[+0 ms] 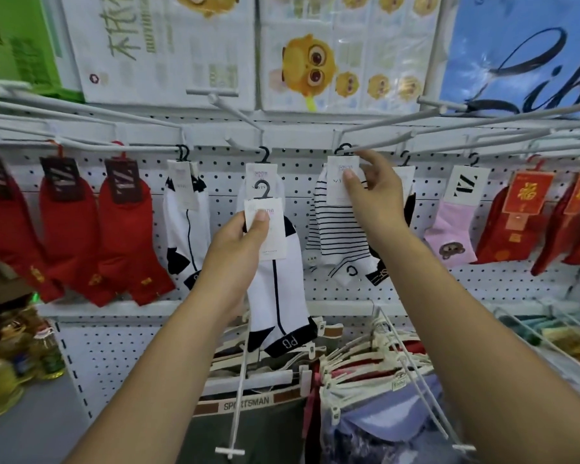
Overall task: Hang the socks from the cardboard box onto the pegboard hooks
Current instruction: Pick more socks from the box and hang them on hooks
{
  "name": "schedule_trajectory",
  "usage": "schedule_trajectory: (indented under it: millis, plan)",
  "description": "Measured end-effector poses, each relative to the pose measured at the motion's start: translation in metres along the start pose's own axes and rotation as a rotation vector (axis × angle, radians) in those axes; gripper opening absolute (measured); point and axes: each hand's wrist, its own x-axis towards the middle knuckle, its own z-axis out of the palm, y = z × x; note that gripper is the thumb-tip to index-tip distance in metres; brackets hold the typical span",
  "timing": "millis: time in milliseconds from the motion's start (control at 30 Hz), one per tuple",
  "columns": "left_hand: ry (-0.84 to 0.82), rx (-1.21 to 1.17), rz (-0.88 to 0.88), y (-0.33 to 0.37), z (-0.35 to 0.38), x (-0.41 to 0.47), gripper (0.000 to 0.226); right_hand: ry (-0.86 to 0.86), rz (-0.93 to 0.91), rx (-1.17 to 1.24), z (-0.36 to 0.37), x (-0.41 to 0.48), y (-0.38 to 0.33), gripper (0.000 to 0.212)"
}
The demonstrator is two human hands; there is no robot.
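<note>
Left hand [241, 242] grips a white sock [278, 296] with black heel and toe by its card label, thumb on the card front, fingers curled behind. The sock hangs free in front of the pegboard [482, 283], centre frame. Its black hanger hook [262, 189] is on no peg; it overlaps the card of another white pair [261, 170] already hung behind it.

Right hand [375, 192] is higher and to the right and pinches the card label of a striped sock [339, 229], thumb on the front, fingers at the card's edge. That sock's black hanger sits at the tip of a white peg hook [449, 128]. Cannot tell whether it is fully seated on the wire.

Top row, left to right:
- three pairs of red socks [71, 236] with dark labels
- a white-and-black pair [185, 222]
- the pair behind the held sock
- the striped sock
- a dark pair mostly hidden by the right hand
- a pink sock [449, 229] with a monkey patch
- red gift-label socks [516, 222] with gold print

Below the row, underwear on hangers [248, 403] hangs on lower pegs, one waistband reading SPORTSMAN. Oil bottles [47, 353] stand at lower left. White cartons with a cartoon monkey [302, 65] sit on top of the rack.
</note>
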Motion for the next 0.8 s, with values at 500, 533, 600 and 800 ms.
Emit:
schedule_trajectory:
  millis: [500, 533, 600, 800]
  plan:
    - [0.001, -0.050, -0.015, -0.008, -0.010, 0.004, 0.026, 0.017, -0.009, -0.148, 0.009, -0.045, 0.002, 0.051]
    - [-0.002, -0.056, -0.019, -0.009, -0.012, 0.005, 0.027, 0.026, -0.003, -0.134, 0.012, -0.054, -0.001, 0.046]
    - [-0.007, -0.063, -0.019, -0.008, -0.017, 0.004, 0.029, -0.015, 0.032, -0.030, 0.021, -0.074, -0.010, 0.034]
    - [0.017, -0.219, -0.003, -0.009, -0.036, 0.003, 0.036, -0.290, 0.077, 0.180, 0.062, -0.107, -0.026, 0.024]
